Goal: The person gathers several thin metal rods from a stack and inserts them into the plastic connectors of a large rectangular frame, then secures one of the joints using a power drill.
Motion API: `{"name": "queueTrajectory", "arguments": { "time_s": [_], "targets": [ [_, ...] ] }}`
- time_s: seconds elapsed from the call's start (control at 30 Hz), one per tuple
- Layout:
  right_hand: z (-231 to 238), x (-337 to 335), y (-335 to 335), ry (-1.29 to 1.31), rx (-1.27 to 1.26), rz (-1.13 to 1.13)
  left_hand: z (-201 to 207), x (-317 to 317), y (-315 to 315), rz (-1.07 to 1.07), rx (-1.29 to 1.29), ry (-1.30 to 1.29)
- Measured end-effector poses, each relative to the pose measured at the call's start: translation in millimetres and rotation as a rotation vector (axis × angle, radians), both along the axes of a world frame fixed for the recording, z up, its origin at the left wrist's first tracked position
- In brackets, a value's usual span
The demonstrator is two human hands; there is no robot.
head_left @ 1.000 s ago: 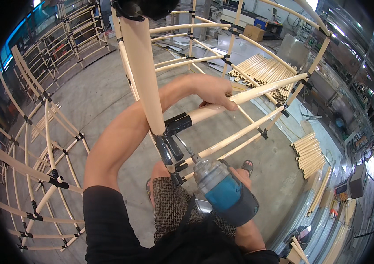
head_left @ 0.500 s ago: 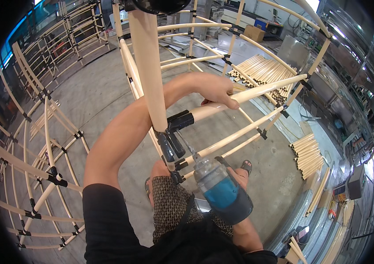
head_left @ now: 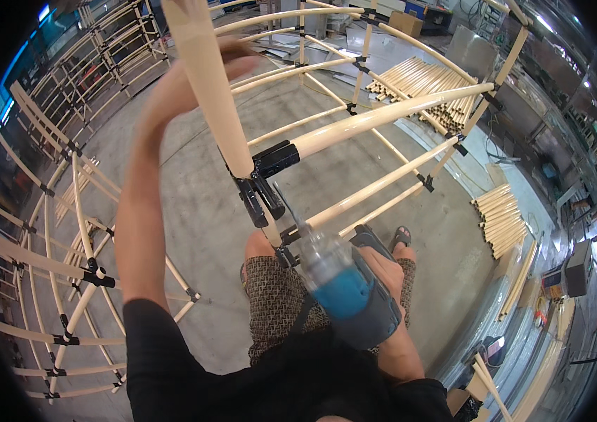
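Observation:
My right hand is wrapped round the handle of a teal and dark grey cordless drill. Its long thin bit points up toward a black pipe joint, the tip close beside it; contact cannot be made out. That joint sits at the foot of a thick cream upright pipe. A cream crossbar pipe runs from a black sleeve to the far right. My left hand is raised by the upright, partly behind it and smeared by motion, so its fingers cannot be read.
Lower rails of the pipe frame cross in front of my legs. Another pipe frame stands on the left. Stacks of cut pipes and a smaller pile lie at the right. A cardboard box is at the back.
My left hand has let go of the crossbar and swung left and up to the upright. The drill's bit tip has risen slightly beside the joint, and the frame has shifted up and left in view.

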State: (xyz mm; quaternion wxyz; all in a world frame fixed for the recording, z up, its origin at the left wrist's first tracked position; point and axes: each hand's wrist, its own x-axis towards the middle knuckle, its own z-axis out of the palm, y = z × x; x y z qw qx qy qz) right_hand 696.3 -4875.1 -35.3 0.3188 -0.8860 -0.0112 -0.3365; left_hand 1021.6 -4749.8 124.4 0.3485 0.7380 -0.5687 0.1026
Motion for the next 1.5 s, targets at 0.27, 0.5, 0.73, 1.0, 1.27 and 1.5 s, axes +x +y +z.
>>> {"name": "queueTrajectory", "arguments": {
  "time_s": [0.27,0.5,0.73,1.0,1.27,1.5],
  "targets": [
    [-165,-12,-22,0.03,0.278,0.032,-219,-9,130,0.335,-0.143,0.781],
    [-231,-21,-4,0.041,0.32,-0.032,-299,-34,-21,-0.037,0.196,0.554],
    [-249,-23,2,0.082,0.439,0.029,-317,-51,-127,-0.339,0.835,0.724],
    [-242,-17,7,0.103,0.434,0.003,-328,-50,-130,-0.303,0.824,0.694],
    [-242,-16,2,0.1,0.43,0.017,-331,-49,-129,-0.352,0.789,0.725],
    [-253,-7,-6,0.129,0.414,0.049,-329,-54,-124,-0.312,0.737,0.748]
  ]
}}
